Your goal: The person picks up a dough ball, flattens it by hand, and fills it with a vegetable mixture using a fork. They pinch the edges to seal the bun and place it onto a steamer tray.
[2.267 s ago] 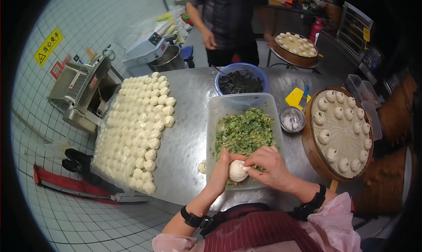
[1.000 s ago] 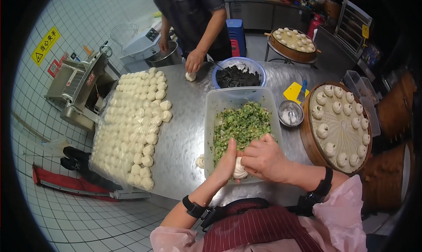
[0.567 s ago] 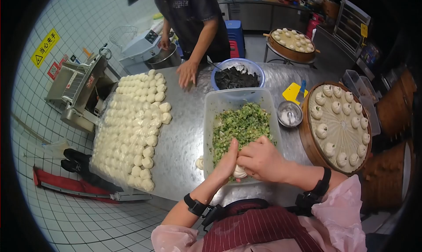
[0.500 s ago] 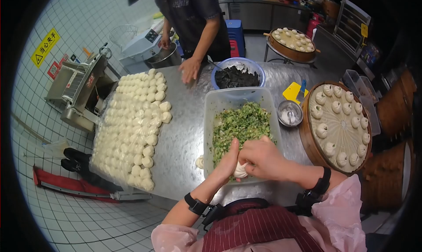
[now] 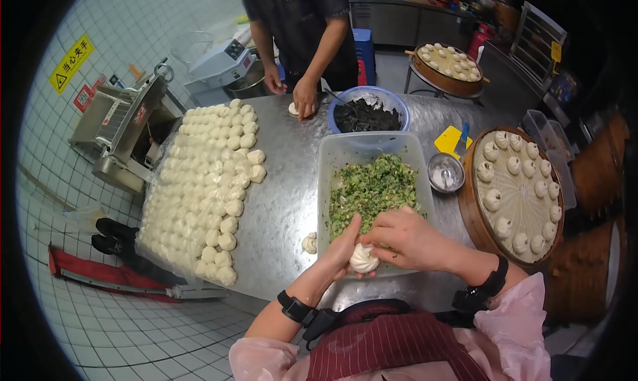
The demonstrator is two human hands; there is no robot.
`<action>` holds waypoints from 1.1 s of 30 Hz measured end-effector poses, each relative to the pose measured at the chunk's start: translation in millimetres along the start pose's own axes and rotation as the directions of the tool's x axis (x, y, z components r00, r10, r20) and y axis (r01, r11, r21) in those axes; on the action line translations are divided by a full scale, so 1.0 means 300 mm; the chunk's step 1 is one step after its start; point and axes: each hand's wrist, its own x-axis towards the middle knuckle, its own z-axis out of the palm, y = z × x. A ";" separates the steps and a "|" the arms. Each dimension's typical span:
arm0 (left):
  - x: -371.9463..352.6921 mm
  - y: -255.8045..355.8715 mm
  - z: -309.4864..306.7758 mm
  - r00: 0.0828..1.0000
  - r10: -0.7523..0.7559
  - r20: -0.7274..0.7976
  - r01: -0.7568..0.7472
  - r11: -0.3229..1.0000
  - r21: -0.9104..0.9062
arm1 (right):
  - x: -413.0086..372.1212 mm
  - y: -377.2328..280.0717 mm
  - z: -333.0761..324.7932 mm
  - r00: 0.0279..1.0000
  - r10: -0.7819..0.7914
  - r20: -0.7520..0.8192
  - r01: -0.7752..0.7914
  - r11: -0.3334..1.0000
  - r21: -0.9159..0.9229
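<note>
A pleated bun [image 5: 364,258] of white dough rests in my left hand [image 5: 341,249], whose fingers curl beneath it and whose thumb points up beside it. Across from it, my right hand [image 5: 407,238] has its fingers bent at the bun's upper edge; whether they pinch the dough is partly hidden. Both hands are over the near end of a clear plastic tub [image 5: 323,175] with chopped green filling [image 5: 373,189] in it. Just left of the tub, another shaped bun [image 5: 310,243] sits on the metal table [image 5: 276,201].
Rows of dough balls [image 5: 227,224] lie at left, partly under a plastic sheet [image 5: 176,201]. A bamboo steamer [image 5: 473,211] of buns, a small metal bowl [image 5: 444,173] and a yellow scraper [image 5: 448,140] are at right. Beyond the blue bowl [image 5: 332,115] of dark filling, a co-worker's hand [image 5: 305,96] touches dough.
My right hand has lifted slightly off the bun, so more of its pleated top shows. The co-worker's hands have come over the table, onto a dough piece. The view has shifted slightly.
</note>
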 end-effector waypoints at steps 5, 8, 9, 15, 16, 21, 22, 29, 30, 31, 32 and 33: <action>-0.005 0.011 -0.008 1.000 0.007 0.020 -0.008 0.999 0.049 | 0.017 0.002 0.026 0.984 -0.168 0.062 0.177 0.957 -0.231; -0.012 0.020 -0.022 0.999 -0.020 0.034 0.018 0.998 0.058 | 0.022 0.006 0.048 0.985 -0.151 0.082 0.168 0.944 -0.284; -0.026 0.035 -0.029 0.999 -0.029 0.017 0.028 0.999 0.018 | 0.032 0.007 0.049 0.986 -0.147 0.084 0.165 0.945 -0.281; -0.154 0.073 -0.165 0.989 0.134 -0.064 -0.138 0.988 -0.068 | 0.151 0.048 0.055 0.905 0.388 -0.174 -0.326 0.895 0.305; -0.168 0.062 -0.188 0.990 0.130 -0.060 -0.134 0.988 -0.071 | 0.144 0.089 0.091 0.903 0.394 -0.172 -0.332 0.893 0.304; -0.185 0.021 -0.209 0.990 0.058 0.126 -0.052 0.997 -0.052 | 0.141 0.227 0.286 0.924 0.251 0.287 -0.123 0.909 -0.399; -0.176 0.012 -0.199 0.983 0.009 0.186 -0.003 0.999 -0.034 | 0.141 0.249 0.326 0.922 0.252 0.295 -0.121 0.908 -0.400; -0.134 0.014 -0.195 0.959 -0.063 0.277 0.048 0.997 0.060 | 0.148 0.344 0.458 0.910 0.319 0.264 -0.162 0.861 -0.482; -0.134 0.020 -0.196 0.955 -0.065 0.288 0.054 0.997 0.048 | 0.151 0.340 0.457 0.925 0.297 0.238 -0.160 0.870 -0.466; -0.134 0.026 -0.196 0.955 -0.069 0.290 0.058 0.997 0.049 | 0.154 0.337 0.453 0.924 0.301 0.237 -0.164 0.870 -0.465; -0.133 0.032 -0.194 0.958 -0.064 0.279 0.055 0.998 0.043 | 0.156 0.338 0.445 0.923 0.326 0.206 -0.213 0.876 -0.433; -0.131 0.037 -0.191 0.962 -0.058 0.268 0.050 0.998 0.038 | 0.162 0.332 0.427 0.920 0.351 0.173 -0.260 0.879 -0.399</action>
